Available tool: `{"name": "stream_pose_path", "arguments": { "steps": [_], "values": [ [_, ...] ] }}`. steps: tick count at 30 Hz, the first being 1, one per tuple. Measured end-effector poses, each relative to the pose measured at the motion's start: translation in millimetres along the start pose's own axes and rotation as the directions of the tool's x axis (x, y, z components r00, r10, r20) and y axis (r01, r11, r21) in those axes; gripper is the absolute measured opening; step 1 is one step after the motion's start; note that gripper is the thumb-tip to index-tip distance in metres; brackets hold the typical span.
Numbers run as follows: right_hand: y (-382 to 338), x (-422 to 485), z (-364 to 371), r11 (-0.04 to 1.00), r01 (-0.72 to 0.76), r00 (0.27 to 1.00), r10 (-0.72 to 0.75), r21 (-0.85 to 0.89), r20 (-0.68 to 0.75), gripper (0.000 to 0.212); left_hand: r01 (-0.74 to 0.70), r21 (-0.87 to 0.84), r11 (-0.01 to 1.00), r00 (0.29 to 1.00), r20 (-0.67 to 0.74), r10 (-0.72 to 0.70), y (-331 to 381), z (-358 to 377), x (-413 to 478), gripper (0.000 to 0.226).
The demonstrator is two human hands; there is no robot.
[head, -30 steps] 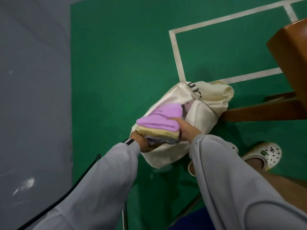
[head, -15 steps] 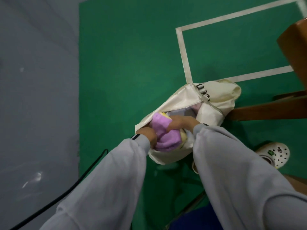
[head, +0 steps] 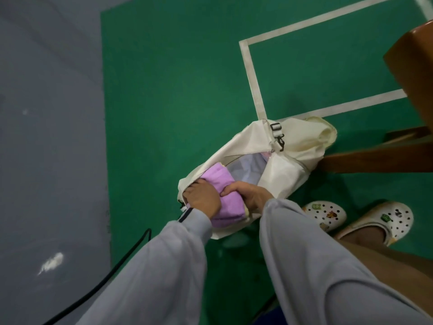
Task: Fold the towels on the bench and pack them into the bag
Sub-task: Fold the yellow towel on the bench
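Observation:
A cream fabric bag (head: 290, 148) lies open on the green floor beside the wooden bench (head: 375, 158). A folded purple towel (head: 222, 184) sits in the bag's mouth, with the edge of a yellow towel (head: 246, 211) showing under it. My left hand (head: 202, 198) grips the purple towel's left side at the bag's rim. My right hand (head: 248, 193) curls over the towel's right side. A pale lining and something pink show deeper inside the bag.
The bench's brown seat (head: 414, 66) rises at the right edge. My two feet in white clogs (head: 328, 214) stand right of the bag. A black cable (head: 112, 270) runs across the grey floor at lower left. White court lines (head: 253, 78) cross the green floor.
The stacked purple and yellow towels went from above the bag's opening down into it. Both hands followed them in and now press lower inside the mouth.

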State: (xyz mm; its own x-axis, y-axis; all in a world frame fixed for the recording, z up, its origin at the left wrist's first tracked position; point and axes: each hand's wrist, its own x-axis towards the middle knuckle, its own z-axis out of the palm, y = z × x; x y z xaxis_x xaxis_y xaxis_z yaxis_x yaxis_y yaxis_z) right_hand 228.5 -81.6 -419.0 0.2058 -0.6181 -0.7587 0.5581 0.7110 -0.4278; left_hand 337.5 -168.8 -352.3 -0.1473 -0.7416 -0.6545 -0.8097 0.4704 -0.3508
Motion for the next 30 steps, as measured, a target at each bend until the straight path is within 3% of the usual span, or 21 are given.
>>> {"name": "stream_pose_path", "arguments": {
  "steps": [2,4,7,9,11,15,17,19,21,23,25,27,30],
  "values": [
    [4,11,5,0.997,-0.075,0.990,0.074,-0.001,-0.122,0.062,0.032,0.022,0.999,0.999,0.001,-0.032,-2,13,0,0.066],
    [10,24,11,0.994,-0.104,0.974,0.106,0.020,-0.201,0.043,0.062,0.077,0.995,0.997,0.035,-0.065,-4,30,3,0.084],
    [5,35,12,0.998,-0.023,0.965,0.008,-0.052,-0.260,0.021,0.091,0.284,0.954,0.992,0.056,-0.111,-1,48,8,0.100],
    [-2,38,12,0.997,-0.078,0.976,0.074,-0.009,-0.207,0.027,0.003,0.450,0.893,0.995,0.090,-0.049,1,51,4,0.088],
    [-15,29,14,0.986,-0.163,0.978,0.165,0.027,-0.129,0.046,-0.101,0.497,0.862,0.991,0.131,0.040,0,53,5,0.078],
    [-13,26,9,0.961,-0.236,0.971,0.240,0.142,-0.013,0.047,-0.146,0.545,0.826,0.986,0.149,0.076,-13,52,6,0.094],
    [-7,27,9,0.962,-0.222,0.974,0.226,0.162,-0.006,0.045,-0.094,0.548,0.831,0.992,0.124,0.031,-15,56,4,0.094],
    [1,34,10,0.975,-0.164,0.980,0.179,0.150,-0.092,0.040,-0.061,0.598,0.800,0.992,0.125,-0.018,-12,57,-2,0.091],
    [2,41,14,0.995,-0.066,0.978,0.079,0.074,-0.193,0.035,-0.071,0.651,0.756,0.989,0.143,-0.030,-5,57,-4,0.073],
    [1,50,16,0.998,-0.001,0.984,0.011,0.057,-0.175,0.033,-0.112,0.665,0.738,0.983,0.181,-0.014,-1,55,-4,0.047],
    [-4,55,17,0.995,-0.034,0.989,0.047,0.092,-0.141,0.026,-0.142,0.656,0.741,0.984,0.178,0.031,-7,47,2,0.035],
    [-8,58,17,0.991,-0.025,0.994,0.038,0.129,-0.100,0.018,-0.180,0.679,0.712,0.983,0.155,0.100,-19,36,11,0.035],
    [-8,62,17,0.992,-0.030,0.992,0.044,0.119,-0.116,0.029,-0.278,0.688,0.670,0.955,0.120,0.272,-41,36,26,0.054]
  ]
}}
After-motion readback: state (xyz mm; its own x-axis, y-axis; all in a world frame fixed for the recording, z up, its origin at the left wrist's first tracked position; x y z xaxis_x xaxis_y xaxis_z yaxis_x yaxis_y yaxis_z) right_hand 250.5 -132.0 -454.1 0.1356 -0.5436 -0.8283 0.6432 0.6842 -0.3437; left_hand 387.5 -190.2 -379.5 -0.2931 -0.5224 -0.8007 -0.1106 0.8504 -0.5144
